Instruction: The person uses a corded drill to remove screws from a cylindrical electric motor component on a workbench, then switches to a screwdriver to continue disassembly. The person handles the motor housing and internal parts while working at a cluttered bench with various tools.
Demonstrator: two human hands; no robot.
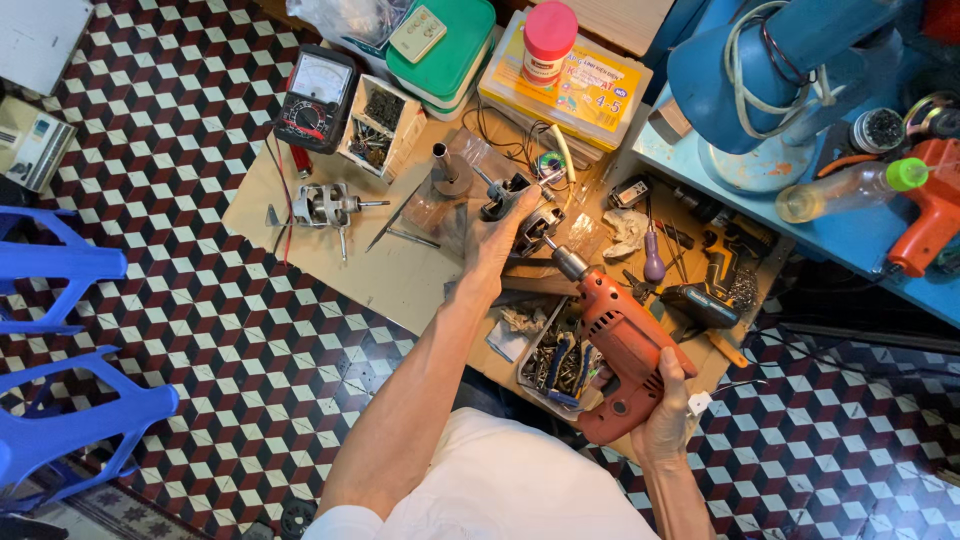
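Head view: the right hand (665, 400) grips an orange electric drill (620, 345) by its handle, its chuck touching a small motor part (535, 228). The left hand (497, 235) clasps that part above the cluttered bench (330, 255).

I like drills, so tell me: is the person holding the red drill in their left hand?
No, the red drill is gripped in the right hand, while the left hand holds a small metal motor part.
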